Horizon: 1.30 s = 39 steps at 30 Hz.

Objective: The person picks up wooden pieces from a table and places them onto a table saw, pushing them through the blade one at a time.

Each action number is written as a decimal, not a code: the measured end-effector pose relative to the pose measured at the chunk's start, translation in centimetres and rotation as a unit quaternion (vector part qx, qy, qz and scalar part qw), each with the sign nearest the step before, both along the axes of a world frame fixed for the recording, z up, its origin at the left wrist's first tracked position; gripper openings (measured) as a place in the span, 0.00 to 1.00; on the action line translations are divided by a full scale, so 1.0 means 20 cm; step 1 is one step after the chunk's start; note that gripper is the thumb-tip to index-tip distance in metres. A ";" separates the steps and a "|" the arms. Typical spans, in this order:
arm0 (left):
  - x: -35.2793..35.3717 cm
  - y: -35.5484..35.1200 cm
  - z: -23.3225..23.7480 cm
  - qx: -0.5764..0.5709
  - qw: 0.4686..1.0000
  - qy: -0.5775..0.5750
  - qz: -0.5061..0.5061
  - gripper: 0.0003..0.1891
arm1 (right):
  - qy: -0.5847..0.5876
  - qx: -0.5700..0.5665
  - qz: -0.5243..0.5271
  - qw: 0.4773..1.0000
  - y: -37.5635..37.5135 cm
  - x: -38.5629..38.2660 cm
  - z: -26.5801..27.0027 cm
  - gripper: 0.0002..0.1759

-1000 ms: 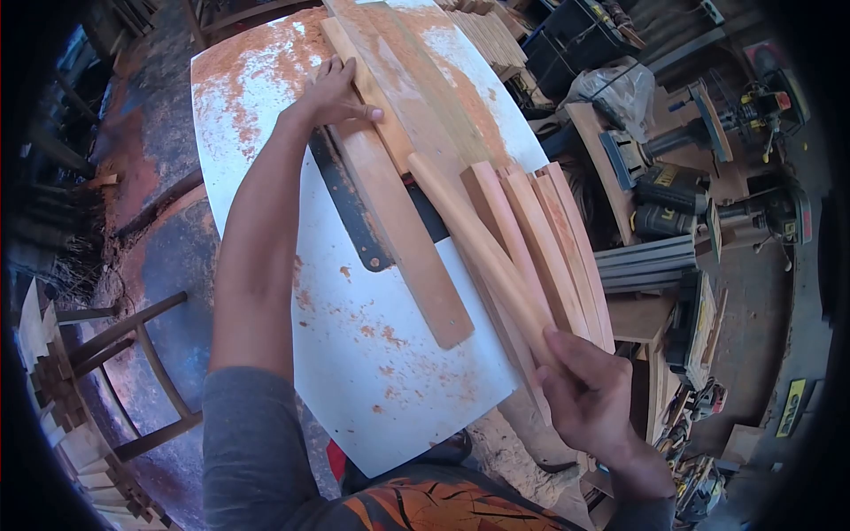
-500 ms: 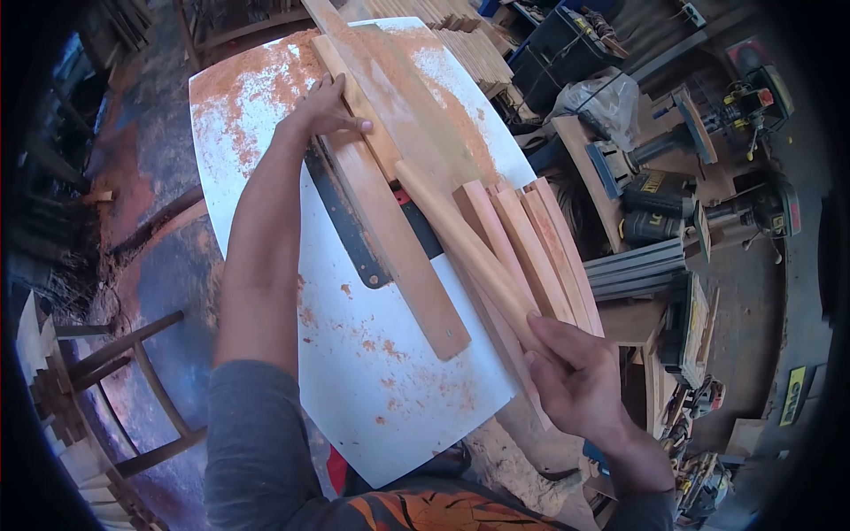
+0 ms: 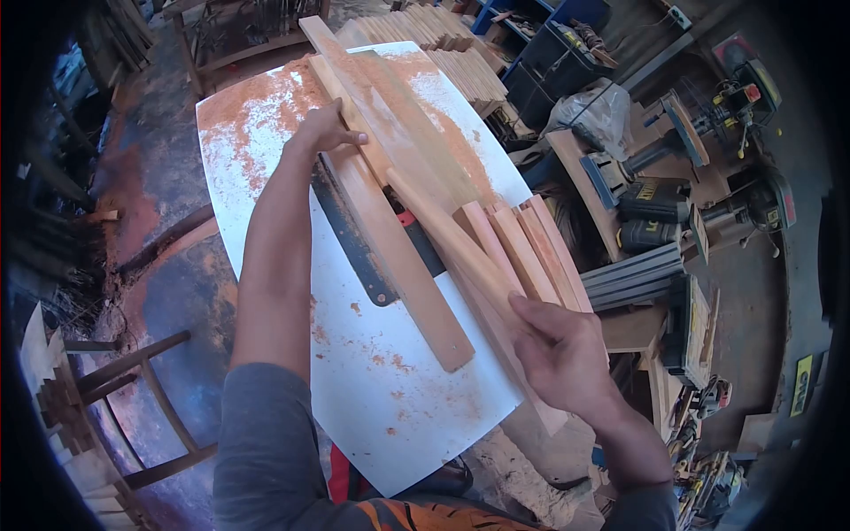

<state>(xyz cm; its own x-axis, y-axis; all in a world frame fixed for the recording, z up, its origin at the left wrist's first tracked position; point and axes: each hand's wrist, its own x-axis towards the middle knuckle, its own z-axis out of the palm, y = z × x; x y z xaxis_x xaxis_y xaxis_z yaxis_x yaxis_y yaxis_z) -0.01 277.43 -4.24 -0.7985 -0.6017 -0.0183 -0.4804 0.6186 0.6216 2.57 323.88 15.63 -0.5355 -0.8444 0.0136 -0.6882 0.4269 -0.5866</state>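
Bent over the far part of a sawdust-strewn white tabletop (image 3: 354, 425), my left hand (image 3: 326, 131) presses a light wooden strip (image 3: 365, 142) against a long wooden fence board (image 3: 390, 115), thumb lying across it. My right hand (image 3: 562, 354) grips the near end of a second wooden strip (image 3: 452, 234). This strip slants along the fence, its far end right at the near end of the first. Beside them on the left lies a straight wooden board (image 3: 412, 283) over a black plate (image 3: 354, 257). A bit of red shows by the strips' meeting point.
Several cut wooden strips (image 3: 527, 243) lie together right of the fence. Stacked wood (image 3: 465, 75) stands behind the table. To the right are drill presses (image 3: 682, 133), a clear plastic bag (image 3: 595, 115) and tool cases (image 3: 651, 199). A wooden frame (image 3: 146, 389) sits at left.
My right hand has pushed its strip forward along the fence, away from me. My left hand stays on the first strip, fingers more bent. The whole view has shifted slightly.
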 end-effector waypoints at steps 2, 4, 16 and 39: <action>-0.02 0.01 0.01 0.002 1.000 -0.016 -0.003 0.52 | -0.018 0.003 -0.026 0.999 -0.01 -0.01 0.01 0.20; -0.03 0.00 -0.01 -0.048 0.998 0.012 0.025 0.51 | 0.016 0.000 0.021 1.000 -0.03 -0.03 0.01 0.20; -0.12 -0.28 -0.33 0.104 0.973 0.208 0.017 0.38 | 0.025 0.036 -0.040 0.998 -0.29 -0.03 0.07 0.21; 0.39 -0.76 -0.01 0.001 0.972 0.184 0.148 0.36 | 0.155 0.208 -0.088 0.962 -0.66 0.03 0.39 0.19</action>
